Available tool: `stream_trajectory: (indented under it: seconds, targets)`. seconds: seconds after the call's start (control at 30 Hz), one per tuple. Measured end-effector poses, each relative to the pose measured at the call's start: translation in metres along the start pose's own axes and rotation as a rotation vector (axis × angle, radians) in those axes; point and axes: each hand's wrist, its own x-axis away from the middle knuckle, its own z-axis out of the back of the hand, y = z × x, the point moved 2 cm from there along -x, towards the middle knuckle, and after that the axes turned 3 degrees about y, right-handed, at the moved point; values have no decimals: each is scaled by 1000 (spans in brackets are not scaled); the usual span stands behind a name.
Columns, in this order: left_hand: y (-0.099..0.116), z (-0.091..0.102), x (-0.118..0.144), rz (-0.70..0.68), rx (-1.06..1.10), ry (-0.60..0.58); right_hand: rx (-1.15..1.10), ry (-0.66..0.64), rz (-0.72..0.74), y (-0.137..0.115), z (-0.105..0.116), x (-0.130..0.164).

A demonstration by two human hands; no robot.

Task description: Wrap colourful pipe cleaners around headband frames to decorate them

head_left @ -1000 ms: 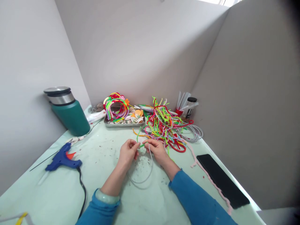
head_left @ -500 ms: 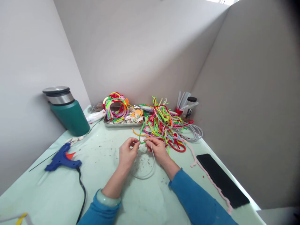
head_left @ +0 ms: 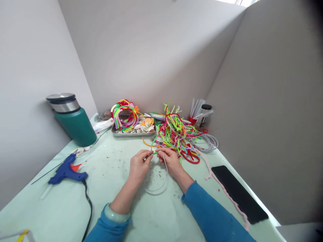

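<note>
At the centre, I see the left hand (head_left: 141,164) pinching a green fuzzy stem (head_left: 151,145), while the right hand (head_left: 170,163) closes its fingertips on a grey wire (head_left: 155,194) and, as far as I can tell, the stem too. A multicoloured pile (head_left: 175,129) lies just beyond, slightly right.

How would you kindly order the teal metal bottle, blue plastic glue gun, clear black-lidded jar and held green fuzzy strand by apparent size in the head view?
Largest to smallest, as they look:
1. Teal metal bottle
2. Blue plastic glue gun
3. Clear black-lidded jar
4. Green fuzzy strand, partly hidden by fingers
</note>
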Motion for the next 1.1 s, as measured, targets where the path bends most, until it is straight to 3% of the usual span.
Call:
stream_trajectory:
  seconds: [0.37,0.47,0.67,1.1]
  targets:
    - [-2,1,-1,47,49,33,3,18,-38,-4,-5,0]
    - [-6,1,-1,157,139,44,68,-23,-56,-2,-6,0]
    - [-10,-5,-2,415,377,-58,142,-72,-38,2,-4,0]
    - [0,-6,1,593,646,-128,26,-11,-35,-2,-2,0]
